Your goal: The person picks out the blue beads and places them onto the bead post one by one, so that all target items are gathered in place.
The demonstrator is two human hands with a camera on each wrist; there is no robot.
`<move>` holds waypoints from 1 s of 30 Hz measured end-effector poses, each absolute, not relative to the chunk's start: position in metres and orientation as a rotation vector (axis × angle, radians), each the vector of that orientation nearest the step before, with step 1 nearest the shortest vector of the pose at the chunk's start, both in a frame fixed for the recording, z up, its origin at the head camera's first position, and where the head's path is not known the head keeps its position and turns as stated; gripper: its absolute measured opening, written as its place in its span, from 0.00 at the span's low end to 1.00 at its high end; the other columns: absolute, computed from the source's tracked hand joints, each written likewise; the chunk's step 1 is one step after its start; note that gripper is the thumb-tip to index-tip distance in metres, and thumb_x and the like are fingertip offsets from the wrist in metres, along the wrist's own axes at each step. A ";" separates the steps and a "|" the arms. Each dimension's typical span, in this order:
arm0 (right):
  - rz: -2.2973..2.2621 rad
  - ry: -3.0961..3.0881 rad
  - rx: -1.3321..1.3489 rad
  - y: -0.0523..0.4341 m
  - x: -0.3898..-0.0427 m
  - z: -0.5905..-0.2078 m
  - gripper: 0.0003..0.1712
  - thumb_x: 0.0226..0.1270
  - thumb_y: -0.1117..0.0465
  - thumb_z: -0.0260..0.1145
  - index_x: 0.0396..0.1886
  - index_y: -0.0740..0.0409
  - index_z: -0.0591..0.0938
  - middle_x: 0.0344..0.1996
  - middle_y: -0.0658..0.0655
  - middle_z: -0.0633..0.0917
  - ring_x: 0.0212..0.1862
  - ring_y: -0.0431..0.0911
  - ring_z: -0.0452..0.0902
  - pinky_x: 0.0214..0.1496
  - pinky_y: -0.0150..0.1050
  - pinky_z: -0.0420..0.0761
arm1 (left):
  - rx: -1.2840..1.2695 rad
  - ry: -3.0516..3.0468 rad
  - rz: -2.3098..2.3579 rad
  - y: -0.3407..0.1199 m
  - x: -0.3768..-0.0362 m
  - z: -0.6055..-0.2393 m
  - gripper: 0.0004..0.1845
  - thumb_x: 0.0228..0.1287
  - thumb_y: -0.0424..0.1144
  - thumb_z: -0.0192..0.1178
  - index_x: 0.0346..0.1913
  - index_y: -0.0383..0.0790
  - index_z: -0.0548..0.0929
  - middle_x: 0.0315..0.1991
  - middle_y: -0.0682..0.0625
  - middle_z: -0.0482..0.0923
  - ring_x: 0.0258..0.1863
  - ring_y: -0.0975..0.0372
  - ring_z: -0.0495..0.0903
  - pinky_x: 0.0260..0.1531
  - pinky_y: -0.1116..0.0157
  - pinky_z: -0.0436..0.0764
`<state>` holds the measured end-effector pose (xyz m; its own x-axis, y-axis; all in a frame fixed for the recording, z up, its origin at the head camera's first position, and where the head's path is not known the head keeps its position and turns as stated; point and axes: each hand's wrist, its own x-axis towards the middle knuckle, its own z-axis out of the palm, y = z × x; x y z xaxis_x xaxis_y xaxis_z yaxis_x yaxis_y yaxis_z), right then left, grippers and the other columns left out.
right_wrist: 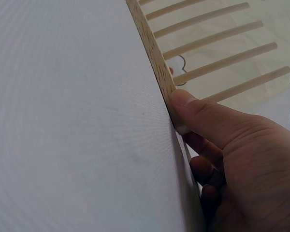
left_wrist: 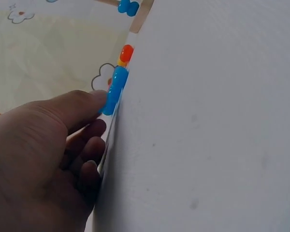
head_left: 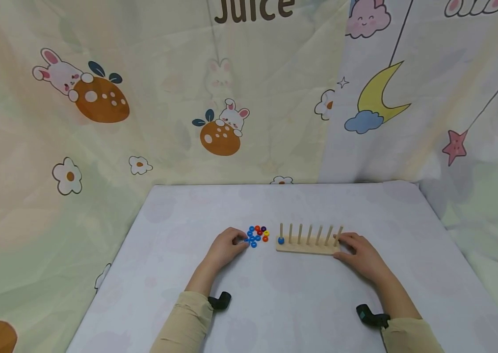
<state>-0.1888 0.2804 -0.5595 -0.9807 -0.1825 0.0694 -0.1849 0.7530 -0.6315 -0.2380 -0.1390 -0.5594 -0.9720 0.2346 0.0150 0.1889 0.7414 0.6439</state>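
Note:
On the table, a cluster of small beads (head_left: 258, 238), mostly blue with some red, orange, yellow and dark ones, lies beside my left hand (head_left: 226, 247). The left thumb and forefinger pinch a blue bead (head_left: 246, 240) at the cluster's left edge; in the left wrist view the thumb overlaps the row of blue beads (left_wrist: 117, 82). To the right stands a wooden peg rack (head_left: 306, 248) with several upright pegs. Two blue beads (left_wrist: 128, 7) are stacked low on its leftmost peg. My right hand (head_left: 363, 257) grips the rack's right end, thumb on the near edge (right_wrist: 157, 63).
The rack and beads sit on a table with a pale cloth (head_left: 275, 304). Behind it hangs a printed curtain (head_left: 160, 98) with rabbits, flowers and a moon. A black wrist camera (head_left: 220, 301) is on the left wrist, another camera (head_left: 370, 316) on the right.

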 end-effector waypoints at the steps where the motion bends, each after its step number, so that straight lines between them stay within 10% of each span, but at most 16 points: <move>1: 1.058 -2.937 0.308 0.281 -0.189 -0.559 0.34 0.63 0.47 0.70 0.64 0.61 0.76 0.61 0.64 0.76 0.65 0.65 0.66 0.64 0.65 0.66 | 0.340 2.865 1.053 -0.139 -0.238 -0.558 0.12 0.64 0.50 0.66 0.47 0.52 0.84 0.41 0.57 0.78 0.38 0.63 0.74 0.40 0.63 0.76; 30: 1.048 -2.929 0.322 0.285 -0.193 -0.567 0.35 0.63 0.46 0.70 0.64 0.60 0.76 0.61 0.64 0.76 0.66 0.64 0.66 0.65 0.64 0.66 | 0.440 2.832 1.138 -0.125 -0.242 -0.490 0.12 0.67 0.47 0.64 0.51 0.53 0.83 0.38 0.58 0.81 0.40 0.61 0.75 0.33 0.66 0.79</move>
<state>-0.1926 0.2852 -0.5667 -0.9787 -0.1879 0.0823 -0.1975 0.7543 -0.6262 -0.2418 -0.1253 -0.4904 -0.9577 0.2831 0.0520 0.2404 0.6874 0.6853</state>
